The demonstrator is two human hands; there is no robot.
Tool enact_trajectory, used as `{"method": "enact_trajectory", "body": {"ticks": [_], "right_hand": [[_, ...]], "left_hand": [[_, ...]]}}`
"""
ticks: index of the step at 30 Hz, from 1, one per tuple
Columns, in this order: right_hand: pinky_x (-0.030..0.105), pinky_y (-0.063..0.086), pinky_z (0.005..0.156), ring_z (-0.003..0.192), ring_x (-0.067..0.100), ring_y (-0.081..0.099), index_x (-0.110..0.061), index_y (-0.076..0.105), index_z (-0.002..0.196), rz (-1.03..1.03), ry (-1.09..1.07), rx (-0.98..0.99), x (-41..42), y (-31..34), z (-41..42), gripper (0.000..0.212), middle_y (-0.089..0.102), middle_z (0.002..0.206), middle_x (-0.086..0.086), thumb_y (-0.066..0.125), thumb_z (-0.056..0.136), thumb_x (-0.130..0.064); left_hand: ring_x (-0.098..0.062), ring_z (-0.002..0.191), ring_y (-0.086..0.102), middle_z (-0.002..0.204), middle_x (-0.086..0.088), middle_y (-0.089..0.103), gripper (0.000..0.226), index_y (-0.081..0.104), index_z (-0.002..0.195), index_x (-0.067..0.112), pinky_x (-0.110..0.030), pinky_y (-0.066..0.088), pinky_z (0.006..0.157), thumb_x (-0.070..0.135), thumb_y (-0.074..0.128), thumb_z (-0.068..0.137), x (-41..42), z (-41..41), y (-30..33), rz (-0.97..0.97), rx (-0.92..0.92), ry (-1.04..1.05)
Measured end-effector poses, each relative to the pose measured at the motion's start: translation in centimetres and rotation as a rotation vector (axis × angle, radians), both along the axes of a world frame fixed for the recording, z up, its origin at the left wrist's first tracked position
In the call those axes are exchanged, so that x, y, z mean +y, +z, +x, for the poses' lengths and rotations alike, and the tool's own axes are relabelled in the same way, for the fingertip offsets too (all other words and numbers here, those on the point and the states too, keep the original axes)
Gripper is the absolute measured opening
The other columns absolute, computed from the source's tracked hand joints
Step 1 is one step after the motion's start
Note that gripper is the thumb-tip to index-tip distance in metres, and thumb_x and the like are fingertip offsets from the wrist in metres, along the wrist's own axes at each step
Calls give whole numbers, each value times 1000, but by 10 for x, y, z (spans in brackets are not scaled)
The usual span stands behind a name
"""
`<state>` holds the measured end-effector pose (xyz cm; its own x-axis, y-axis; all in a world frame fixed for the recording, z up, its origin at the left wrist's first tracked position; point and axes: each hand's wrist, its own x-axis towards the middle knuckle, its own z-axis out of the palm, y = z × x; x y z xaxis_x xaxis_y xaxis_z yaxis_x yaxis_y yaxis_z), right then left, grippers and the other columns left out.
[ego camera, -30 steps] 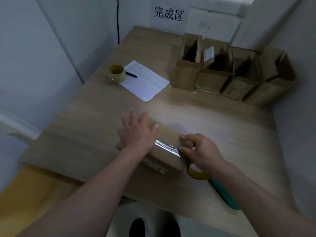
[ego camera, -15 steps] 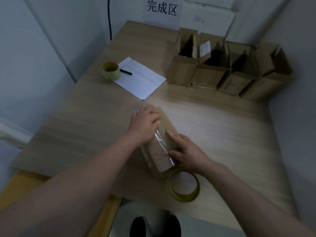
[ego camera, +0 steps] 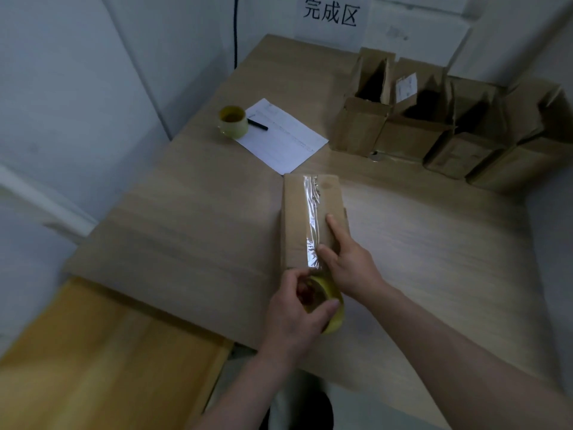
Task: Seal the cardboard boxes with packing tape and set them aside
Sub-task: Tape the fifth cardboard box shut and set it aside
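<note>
box [ego camera: 311, 218] now lies lengthwise away from the person, mid-table, clear tape strip [ego camera: 312, 218] running its full top; earlier it sat angled. left hand [ego camera: 294, 318] has left the box top and now curls around the tape roll [ego camera: 330, 305] at the box's near end. right hand [ego camera: 347, 259] presses the box's near right, forefinger extended flat, no longer beside the roll.

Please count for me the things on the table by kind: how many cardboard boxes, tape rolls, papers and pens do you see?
Cardboard boxes: 5, that is the taped box under the right hand and 4 open boxes at the back
Tape rolls: 2, one in the left hand, one by the paper
Paper sheets: 1
Pens: 1
Total: 9
</note>
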<state>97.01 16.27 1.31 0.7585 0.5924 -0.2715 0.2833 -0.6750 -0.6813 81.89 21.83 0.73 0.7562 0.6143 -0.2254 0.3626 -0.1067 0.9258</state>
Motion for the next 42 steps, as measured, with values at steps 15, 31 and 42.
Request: {"method": "enact_trajectory", "body": {"ticks": [15, 31, 42], "right_hand": [[37, 38, 104, 130, 35, 46, -44, 12, 155, -6, 48, 34, -3, 0, 3, 68, 47, 148, 14, 50, 98, -45], [32, 49, 75, 103, 19, 60, -30, 61, 117, -601, -70, -252, -157, -41, 8, 39, 62, 114, -4, 62, 82, -48], [33, 45, 66, 86, 27, 61, -20, 60, 123, -171, -29, -364, -164, -39, -16, 32, 62, 103, 3, 52, 93, -26]], "left_hand": [[-20, 67, 61, 73, -6, 69, 6, 72, 82, 12, -31, 47, 65, 12, 66, 82, -12, 22, -38, -507, 162, 338], [-12, 87, 59, 96, -6, 71, 27, 73, 105, 4, -23, 38, 69, 26, 65, 93, 0, 37, -43, -126, 231, 227], [-20, 98, 64, 106, -11, 72, 25, 73, 109, 6, -23, 38, 73, 24, 64, 93, 11, 39, -39, -117, 229, 202]]}}
